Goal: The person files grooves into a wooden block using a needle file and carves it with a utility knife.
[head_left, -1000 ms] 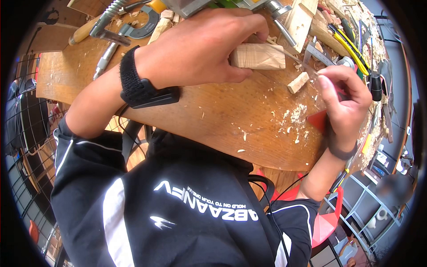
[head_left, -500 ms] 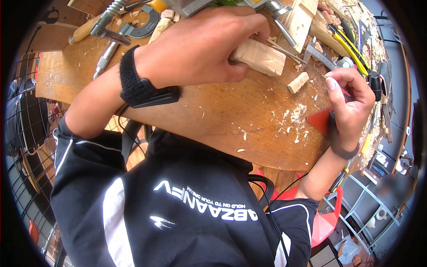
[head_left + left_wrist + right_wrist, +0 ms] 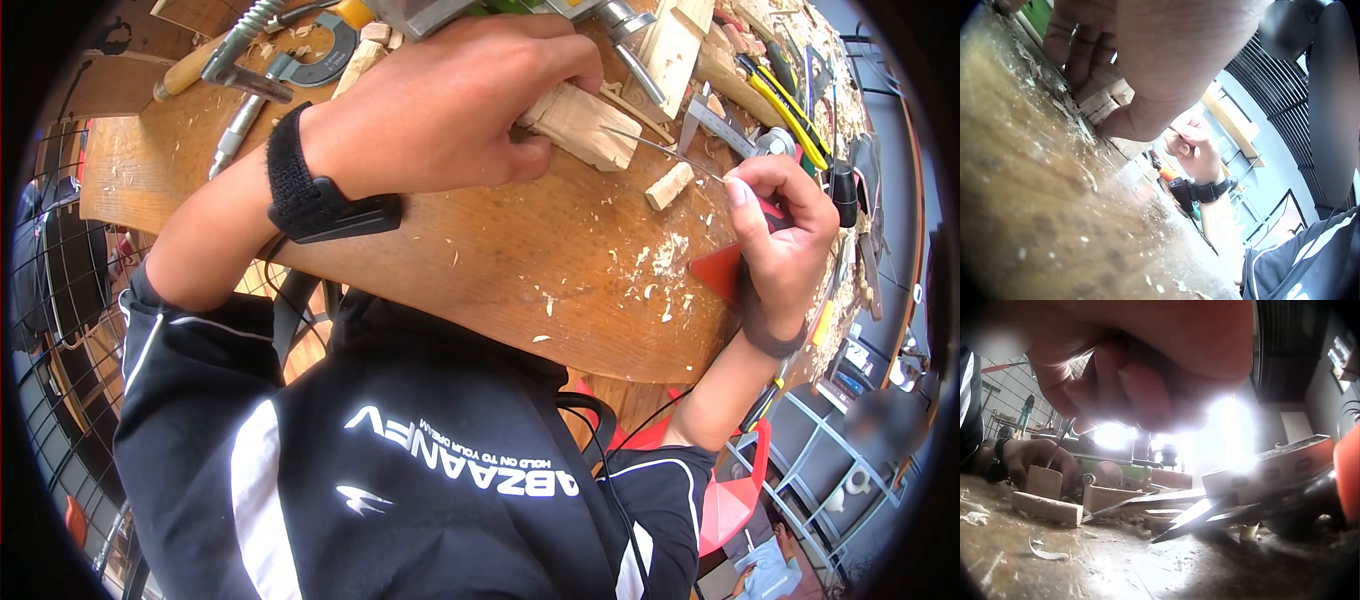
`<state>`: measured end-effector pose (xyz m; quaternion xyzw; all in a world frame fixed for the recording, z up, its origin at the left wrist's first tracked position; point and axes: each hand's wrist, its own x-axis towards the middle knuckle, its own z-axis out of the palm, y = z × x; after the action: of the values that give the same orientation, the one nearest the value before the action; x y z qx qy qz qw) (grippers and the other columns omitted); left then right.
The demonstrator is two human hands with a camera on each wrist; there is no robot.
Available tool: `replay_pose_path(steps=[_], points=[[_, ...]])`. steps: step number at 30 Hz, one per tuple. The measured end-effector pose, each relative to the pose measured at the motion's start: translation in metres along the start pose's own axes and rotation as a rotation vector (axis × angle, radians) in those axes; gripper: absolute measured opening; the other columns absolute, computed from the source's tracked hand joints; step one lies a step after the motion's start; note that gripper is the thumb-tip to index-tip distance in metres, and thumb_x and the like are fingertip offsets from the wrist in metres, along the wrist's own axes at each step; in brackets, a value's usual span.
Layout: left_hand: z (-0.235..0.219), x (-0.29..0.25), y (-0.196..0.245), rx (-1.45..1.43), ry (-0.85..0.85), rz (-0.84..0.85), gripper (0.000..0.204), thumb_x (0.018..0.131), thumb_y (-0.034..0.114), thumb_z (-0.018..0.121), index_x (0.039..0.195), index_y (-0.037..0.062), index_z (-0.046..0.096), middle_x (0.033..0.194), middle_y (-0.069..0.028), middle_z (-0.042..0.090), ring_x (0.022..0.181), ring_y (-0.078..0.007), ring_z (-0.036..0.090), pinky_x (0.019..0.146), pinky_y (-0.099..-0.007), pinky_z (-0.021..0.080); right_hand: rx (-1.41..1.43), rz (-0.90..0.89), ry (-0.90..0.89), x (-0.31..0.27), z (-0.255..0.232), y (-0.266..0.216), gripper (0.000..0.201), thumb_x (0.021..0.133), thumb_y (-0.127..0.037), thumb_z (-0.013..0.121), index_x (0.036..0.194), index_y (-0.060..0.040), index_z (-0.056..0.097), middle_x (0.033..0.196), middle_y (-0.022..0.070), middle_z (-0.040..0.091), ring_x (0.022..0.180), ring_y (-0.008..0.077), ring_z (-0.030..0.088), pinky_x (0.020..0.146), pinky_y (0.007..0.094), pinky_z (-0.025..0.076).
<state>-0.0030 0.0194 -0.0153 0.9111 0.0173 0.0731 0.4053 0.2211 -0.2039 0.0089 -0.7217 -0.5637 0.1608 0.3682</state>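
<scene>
In the head view my left hand (image 3: 470,110) grips a pale wooden block (image 3: 585,128), fingers over its far side and thumb on the near side. Its left end is hidden in the palm. My right hand (image 3: 785,215) pinches a thin metal rod (image 3: 665,150) between thumb and fingertips. The rod's far tip overlaps the block's top near its right end. From the right wrist, the rod (image 3: 1061,440) slants down to the block (image 3: 1044,481), with the left hand behind it. A short wooden offcut (image 3: 670,186) lies on the table between the hands.
Shavings (image 3: 665,265) litter the table (image 3: 450,250). A micrometer (image 3: 325,55) and a metal vise-like fixture (image 3: 640,55) stand beyond the left hand. Calipers (image 3: 720,125), a yellow-black cutter (image 3: 790,110) and wood strips crowd the far right. A red triangular piece (image 3: 717,270) is beside the right wrist.
The block has turned, its right end swinging toward the body. The rod's tip has shifted from beside the block's far edge to over its top. The right hand moved slightly outward.
</scene>
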Motion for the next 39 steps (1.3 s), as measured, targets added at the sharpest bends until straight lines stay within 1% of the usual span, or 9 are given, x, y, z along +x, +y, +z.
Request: replay_pose_path(steps=[2, 7, 15, 17, 20, 23, 33, 36, 39], points=[[-0.002, -0.004, 0.01, 0.053, 0.072, 0.074, 0.04, 0.081, 0.008, 0.069, 0.116, -0.001, 0.054, 0.106, -0.0206, 0.058, 0.097, -0.0375, 0.063, 0.082, -0.0425, 0.051, 0.019, -0.012, 0.009, -0.001, 0.0, 0.001, 0.005, 0.087, -0.001, 0.073, 0.088, 0.0004, 0.068, 0.08, -0.0014, 0.065, 0.07, 0.0032, 0.057, 0.065, 0.0197, 0.044], [-0.005, -0.001, 0.014, 0.057, 0.03, -0.003, 0.04, 0.081, 0.008, 0.069, 0.116, -0.0009, 0.053, 0.106, -0.0204, 0.058, 0.098, -0.0377, 0.063, 0.082, -0.0425, 0.051, 0.045, -0.004, 0.002, -0.001, 0.0, 0.0, 0.005, 0.087, 0.0, 0.073, 0.088, 0.0004, 0.068, 0.083, -0.0006, 0.066, 0.071, 0.0037, 0.058, 0.066, 0.0202, 0.045], [-0.003, 0.0, 0.009, 0.068, 0.024, -0.002, 0.039, 0.081, 0.008, 0.069, 0.116, -0.0008, 0.054, 0.106, -0.0201, 0.058, 0.098, -0.0367, 0.063, 0.081, -0.0421, 0.051, -0.002, 0.004, -0.003, 0.002, 0.006, 0.002, 0.022, 0.087, -0.005, 0.079, 0.107, -0.0029, 0.072, 0.093, 0.0012, 0.072, 0.085, 0.0066, 0.065, 0.079, 0.0214, 0.051], [0.002, 0.001, -0.004, 0.033, 0.006, 0.004, 0.039, 0.081, 0.008, 0.069, 0.116, -0.0008, 0.054, 0.105, -0.02, 0.058, 0.096, -0.0364, 0.063, 0.08, -0.0422, 0.051, -0.002, 0.01, 0.003, 0.002, 0.007, 0.001, 0.021, 0.087, -0.005, 0.079, 0.107, -0.0027, 0.072, 0.094, 0.0012, 0.072, 0.086, 0.0067, 0.066, 0.08, 0.0217, 0.052], [-0.005, 0.0, 0.014, 0.048, 0.014, -0.023, 0.038, 0.081, 0.008, 0.069, 0.115, -0.0009, 0.054, 0.104, -0.02, 0.058, 0.094, -0.0366, 0.063, 0.079, -0.0423, 0.051, -0.006, 0.025, 0.002, 0.002, 0.007, 0.0, 0.021, 0.087, -0.005, 0.079, 0.107, -0.0026, 0.072, 0.095, 0.0013, 0.072, 0.087, 0.007, 0.066, 0.081, 0.0222, 0.052], [0.001, 0.001, -0.003, 0.009, -0.009, -0.007, 0.038, 0.081, 0.007, 0.069, 0.114, -0.0011, 0.054, 0.103, -0.0202, 0.058, 0.094, -0.0369, 0.063, 0.079, -0.0422, 0.051, -0.002, 0.038, -0.011, 0.001, 0.005, 0.001, 0.021, 0.087, -0.005, 0.079, 0.106, -0.0026, 0.072, 0.095, 0.0013, 0.071, 0.087, 0.0073, 0.066, 0.082, 0.0224, 0.052], [-0.003, -0.002, 0.006, 0.061, 0.055, 0.068, 0.038, 0.08, 0.008, 0.07, 0.114, -0.0017, 0.055, 0.103, -0.0205, 0.058, 0.094, -0.0369, 0.063, 0.08, -0.0417, 0.051, 0.052, 0.018, 0.037, 0.0, 0.003, 0.005, 0.017, 0.087, -0.002, 0.077, 0.103, -0.0011, 0.071, 0.097, 0.0021, 0.07, 0.085, 0.0075, 0.065, 0.079, 0.0223, 0.052], [-0.002, 0.001, 0.002, 0.035, -0.024, 0.007, 0.039, 0.08, 0.008, 0.07, 0.115, -0.0018, 0.055, 0.104, -0.0204, 0.058, 0.094, -0.0364, 0.063, 0.079, -0.0415, 0.051, 0.068, -0.016, -0.009, 0.001, 0.007, 0.004, 0.014, 0.087, -0.002, 0.076, 0.1, -0.0009, 0.071, 0.096, 0.0019, 0.069, 0.084, 0.0068, 0.064, 0.077, 0.0214, 0.051], [-0.002, -0.003, 0.01, 0.059, 0.048, 0.066, 0.04, 0.081, 0.009, 0.07, 0.116, -0.0018, 0.055, 0.105, -0.0204, 0.058, 0.094, -0.036, 0.063, 0.079, -0.0414, 0.051, 0.038, 0.0, 0.027, 0.0, 0.004, 0.003, 0.01, 0.088, -0.002, 0.075, 0.097, -0.0006, 0.07, 0.092, 0.0012, 0.068, 0.081, 0.0055, 0.062, 0.074, 0.02, 0.049]])
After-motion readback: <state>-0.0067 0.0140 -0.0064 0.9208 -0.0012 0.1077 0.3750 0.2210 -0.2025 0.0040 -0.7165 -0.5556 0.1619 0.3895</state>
